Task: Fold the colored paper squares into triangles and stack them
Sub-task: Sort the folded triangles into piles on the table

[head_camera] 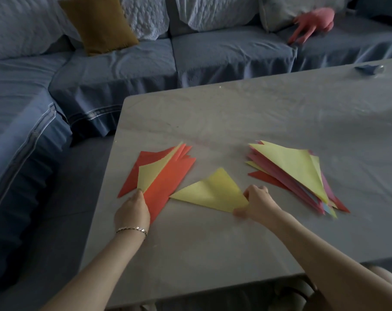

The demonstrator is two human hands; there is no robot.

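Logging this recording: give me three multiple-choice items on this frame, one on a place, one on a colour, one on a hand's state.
1. Where does the loose yellow paper triangle lie on the grey table?
A) between the two paper piles
B) on the blue sofa
C) atop the right stack

2. What colour tops the right stack of folded paper triangles?
A) blue
B) yellow
C) orange

3. What is the left hand doing?
A) lying flat on bare table
B) pinching the corner of a yellow sheet on the orange paper pile
C) holding a cushion

Answers:
1 A: it lies on the table between them, with the right hand gripping its corner.
2 B: a yellow triangle is uppermost.
3 B: its fingers close on the sheet's raised corner.
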